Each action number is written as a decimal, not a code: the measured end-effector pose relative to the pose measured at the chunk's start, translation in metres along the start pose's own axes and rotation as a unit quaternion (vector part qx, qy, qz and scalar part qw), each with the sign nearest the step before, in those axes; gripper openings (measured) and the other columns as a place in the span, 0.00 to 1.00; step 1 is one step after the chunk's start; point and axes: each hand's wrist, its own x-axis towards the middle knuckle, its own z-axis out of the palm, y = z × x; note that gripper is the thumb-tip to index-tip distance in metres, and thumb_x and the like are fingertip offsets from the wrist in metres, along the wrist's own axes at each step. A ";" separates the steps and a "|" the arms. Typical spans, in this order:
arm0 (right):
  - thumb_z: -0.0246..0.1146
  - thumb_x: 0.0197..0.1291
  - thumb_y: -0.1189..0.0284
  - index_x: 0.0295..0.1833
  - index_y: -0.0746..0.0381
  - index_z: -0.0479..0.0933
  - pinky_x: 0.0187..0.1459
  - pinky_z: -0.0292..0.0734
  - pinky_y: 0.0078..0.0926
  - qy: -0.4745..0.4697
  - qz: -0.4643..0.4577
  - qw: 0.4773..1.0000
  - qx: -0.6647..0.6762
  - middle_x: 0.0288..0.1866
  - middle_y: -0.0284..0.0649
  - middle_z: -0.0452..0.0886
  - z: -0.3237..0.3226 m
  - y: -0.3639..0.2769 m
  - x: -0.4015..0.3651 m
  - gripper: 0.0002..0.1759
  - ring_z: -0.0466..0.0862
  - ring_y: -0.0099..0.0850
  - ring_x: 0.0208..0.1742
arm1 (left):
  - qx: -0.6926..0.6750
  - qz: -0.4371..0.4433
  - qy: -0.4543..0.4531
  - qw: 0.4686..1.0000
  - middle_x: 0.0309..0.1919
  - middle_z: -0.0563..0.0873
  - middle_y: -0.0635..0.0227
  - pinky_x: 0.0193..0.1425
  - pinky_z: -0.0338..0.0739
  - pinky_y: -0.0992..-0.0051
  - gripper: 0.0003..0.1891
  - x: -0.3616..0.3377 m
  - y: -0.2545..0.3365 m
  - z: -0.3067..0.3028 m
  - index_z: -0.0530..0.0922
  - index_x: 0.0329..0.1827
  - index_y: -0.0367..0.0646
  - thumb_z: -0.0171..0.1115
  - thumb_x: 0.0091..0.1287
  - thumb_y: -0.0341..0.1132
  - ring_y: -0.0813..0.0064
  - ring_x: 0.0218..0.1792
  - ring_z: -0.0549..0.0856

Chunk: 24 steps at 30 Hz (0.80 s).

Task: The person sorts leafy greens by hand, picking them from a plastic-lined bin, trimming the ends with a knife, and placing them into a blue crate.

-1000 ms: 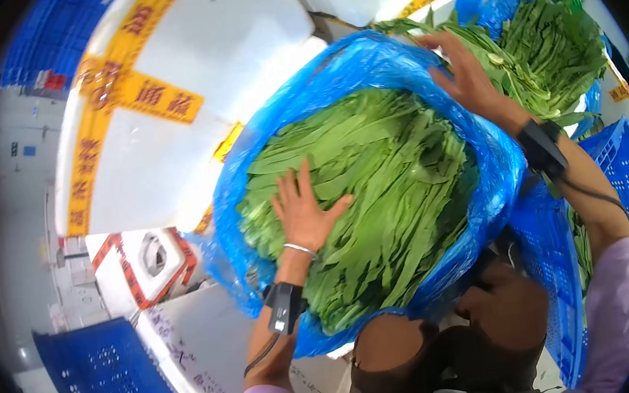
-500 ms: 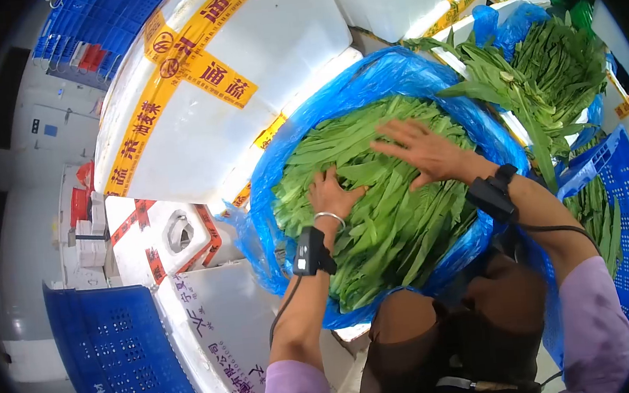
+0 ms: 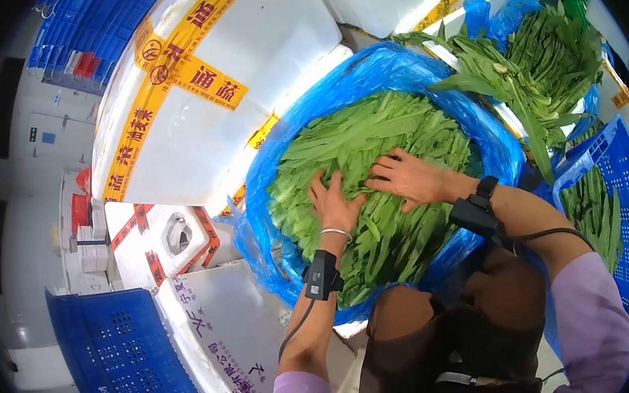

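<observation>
A heap of long-leaved greens (image 3: pixel 376 127) lies in a blue plastic bag (image 3: pixel 401 69) in front of my knees. My left hand (image 3: pixel 336 208) rests on the near-left part of the heap, fingers apart with the tips among the leaves. Close to its right, my right hand (image 3: pixel 412 179) lies on the middle of the heap, its fingers bent, somewhat apart and touching the leaves. Leaves partly hide the fingertips of both hands. Each wrist carries a black device with a cable.
White foam boxes (image 3: pixel 271 43) with yellow tape stand behind the bag. More greens (image 3: pixel 549 56) lie in an opened box at upper right. Blue crates stand at right (image 3: pixel 628 191) and lower left (image 3: pixel 118 348). A foam box with red tape (image 3: pixel 147 245) sits at left. A knife lies across my lap.
My right hand has moved down and left onto the leaves, and its fingers have bent. My left hand has shifted slightly right and down. The hands are closer together.
</observation>
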 end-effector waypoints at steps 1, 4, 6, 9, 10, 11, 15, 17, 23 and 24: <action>0.79 0.38 0.53 0.68 0.55 0.67 0.61 0.64 0.40 0.000 0.000 1.000 0.000 0.55 0.37 0.71 0.002 -0.002 -0.002 0.49 0.69 0.37 0.61 | -0.005 -0.031 0.024 0.999 0.65 0.71 0.51 0.64 0.68 0.49 0.34 -0.002 -0.002 0.002 0.74 0.63 0.43 0.74 0.50 0.40 0.48 0.66 0.69; 0.78 0.39 0.53 0.61 0.55 0.71 0.62 0.63 0.41 0.053 0.016 0.998 -0.006 0.54 0.37 0.71 0.007 -0.005 -0.004 0.42 0.69 0.37 0.61 | 0.026 -0.028 0.014 0.999 0.64 0.71 0.57 0.64 0.66 0.49 0.33 -0.006 0.000 0.008 0.75 0.63 0.47 0.74 0.52 0.40 0.51 0.63 0.71; 0.78 0.39 0.56 0.56 0.55 0.71 0.64 0.63 0.42 0.066 0.025 0.998 -0.003 0.54 0.37 0.70 0.012 -0.008 -0.005 0.38 0.69 0.37 0.61 | 0.024 -0.030 0.003 0.999 0.63 0.72 0.59 0.64 0.67 0.50 0.32 -0.010 0.003 0.004 0.76 0.62 0.48 0.74 0.51 0.36 0.51 0.62 0.72; 0.78 0.39 0.61 0.53 0.56 0.71 0.64 0.62 0.42 0.057 0.024 0.998 0.003 0.53 0.37 0.71 0.004 -0.005 -0.013 0.34 0.69 0.36 0.62 | -0.017 0.005 0.027 0.999 0.53 0.79 0.61 0.62 0.70 0.56 0.25 -0.004 0.001 -0.005 0.82 0.54 0.46 0.72 0.49 0.28 0.52 0.57 0.75; 0.78 0.39 0.61 0.53 0.56 0.71 0.64 0.62 0.42 0.057 0.024 0.998 0.003 0.53 0.37 0.71 0.000 -0.006 -0.016 0.34 0.69 0.36 0.62 | -0.024 0.034 0.035 0.999 0.48 0.80 0.61 0.60 0.71 0.59 0.22 -0.002 0.003 -0.008 0.83 0.50 0.45 0.71 0.48 0.25 0.53 0.54 0.75; 0.77 0.38 0.65 0.52 0.56 0.71 0.64 0.61 0.43 0.077 0.031 0.996 0.031 0.53 0.38 0.71 -0.004 -0.006 -0.019 0.33 0.69 0.37 0.62 | -0.031 0.063 0.044 0.997 0.43 0.81 0.61 0.59 0.72 0.62 0.20 -0.002 0.005 -0.010 0.85 0.46 0.43 0.69 0.47 0.21 0.54 0.52 0.76; 0.72 0.37 0.76 0.51 0.58 0.70 0.64 0.60 0.43 0.144 0.033 0.986 0.079 0.51 0.39 0.71 -0.009 0.003 -0.033 0.31 0.70 0.41 0.60 | -0.071 0.069 0.061 0.993 0.39 0.81 0.62 0.54 0.73 0.63 0.19 -0.011 0.037 -0.033 0.86 0.44 0.42 0.68 0.47 0.20 0.55 0.48 0.76; 0.67 0.35 0.81 0.51 0.60 0.69 0.64 0.60 0.44 0.172 0.031 0.978 0.114 0.52 0.41 0.72 -0.019 0.007 -0.046 0.31 0.71 0.44 0.61 | -0.071 0.146 0.091 0.982 0.38 0.80 0.61 0.51 0.72 0.62 0.20 -0.013 0.063 -0.051 0.86 0.44 0.41 0.68 0.45 0.19 0.56 0.44 0.75; 0.65 0.49 0.74 0.52 0.60 0.68 0.63 0.62 0.45 0.276 0.102 0.935 0.198 0.55 0.45 0.73 -0.043 0.004 -0.066 0.23 0.70 0.48 0.62 | -0.120 0.189 0.148 0.963 0.36 0.77 0.58 0.47 0.71 0.60 0.16 -0.012 0.098 -0.062 0.85 0.41 0.39 0.64 0.48 0.19 0.54 0.41 0.74; 0.65 0.55 0.68 0.52 0.61 0.68 0.61 0.62 0.46 0.270 0.100 0.940 0.184 0.54 0.47 0.72 -0.048 0.003 -0.063 0.21 0.70 0.48 0.58 | -0.126 0.190 0.153 0.962 0.36 0.77 0.58 0.47 0.71 0.60 0.16 -0.009 0.093 -0.065 0.85 0.41 0.39 0.64 0.48 0.18 0.54 0.41 0.74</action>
